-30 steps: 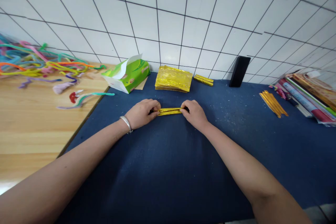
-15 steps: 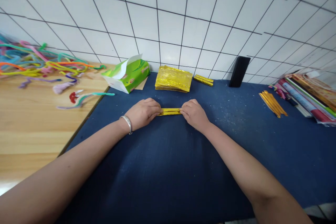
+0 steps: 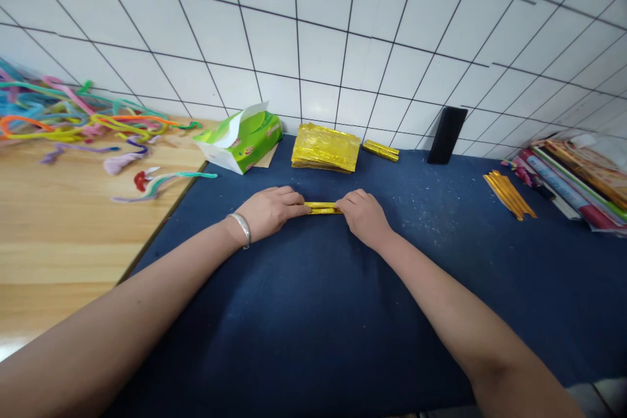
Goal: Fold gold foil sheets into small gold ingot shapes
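A narrow folded strip of gold foil paper (image 3: 324,205) lies crosswise on the dark blue table surface, with a lengthwise crease along its middle. My left hand (image 3: 272,210) is closed on its left end, fingers stretched along the strip. At the right end my right hand (image 3: 363,215) grips it with thumb and fingertips. Both ends are hidden under my fingers. Behind the hands rests a stack of gold foil sheets (image 3: 326,147), and just right of that a folded gold strip (image 3: 381,150).
A green tissue pack (image 3: 249,140) stands back left. Fuzzy pipe cleaners (image 3: 73,121) are heaped on the wooden table (image 3: 59,228). A black upright block (image 3: 447,135) leans at the tiled wall. Orange-gold strips (image 3: 509,194) and piled books (image 3: 573,186) lie right.
My left hand has slid slightly right along the strip, its fingers reaching further in. Less of the strip shows between my hands. The right hand has barely moved.
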`<move>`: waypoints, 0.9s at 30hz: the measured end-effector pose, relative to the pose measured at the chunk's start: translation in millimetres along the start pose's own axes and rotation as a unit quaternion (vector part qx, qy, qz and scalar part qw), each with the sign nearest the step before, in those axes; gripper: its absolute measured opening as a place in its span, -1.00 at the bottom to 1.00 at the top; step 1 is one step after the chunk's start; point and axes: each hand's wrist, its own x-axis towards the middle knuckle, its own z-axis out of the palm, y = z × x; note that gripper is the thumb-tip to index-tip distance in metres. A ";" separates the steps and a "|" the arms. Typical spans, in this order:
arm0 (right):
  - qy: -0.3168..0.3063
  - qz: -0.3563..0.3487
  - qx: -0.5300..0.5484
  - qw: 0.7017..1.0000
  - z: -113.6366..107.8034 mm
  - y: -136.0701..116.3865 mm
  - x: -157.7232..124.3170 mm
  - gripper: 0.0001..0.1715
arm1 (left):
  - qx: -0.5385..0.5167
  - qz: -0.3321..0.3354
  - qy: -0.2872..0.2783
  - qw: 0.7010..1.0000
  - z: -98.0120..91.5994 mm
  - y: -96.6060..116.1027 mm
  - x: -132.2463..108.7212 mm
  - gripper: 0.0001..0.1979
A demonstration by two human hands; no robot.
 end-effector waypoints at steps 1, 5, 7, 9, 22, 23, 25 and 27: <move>-0.002 -0.003 -0.003 1.000 -0.5 -0.5 -0.1 -0.74 | -0.007 0.002 -0.002 1.000 -0.9 0.5 -0.5 -0.61; 0.000 -0.009 -0.005 1.000 -1.7 -1.5 -0.2 -0.75 | -0.014 0.002 -0.011 1.000 -4.1 4.2 -1.4 -0.66; 0.004 -0.008 0.002 1.000 -2.1 -1.9 -0.3 -0.75 | -0.010 -0.007 -0.003 1.000 -4.0 6.1 -1.0 -0.69; 0.006 -0.006 0.008 1.000 -2.2 -2.3 -0.4 -0.72 | -0.008 -0.015 0.009 1.000 -2.5 6.8 0.0 -0.71; 0.006 -0.014 0.011 1.000 0.5 -0.9 1.8 -0.73 | -0.024 -0.023 0.046 0.998 10.3 0.2 2.7 -0.73; 0.005 -0.013 0.011 1.000 0.2 -1.4 1.8 -0.73 | -0.022 -0.022 0.049 0.998 11.5 -0.2 2.6 -0.73; 0.004 -0.014 0.010 1.000 -0.9 -2.9 1.6 -0.73 | -0.014 -0.023 0.055 0.998 13.4 -0.2 2.7 -0.72; 0.005 -0.017 0.002 1.000 -2.1 -4.8 1.4 -0.72 | 0.004 -0.026 0.055 0.998 13.5 1.7 3.4 -0.71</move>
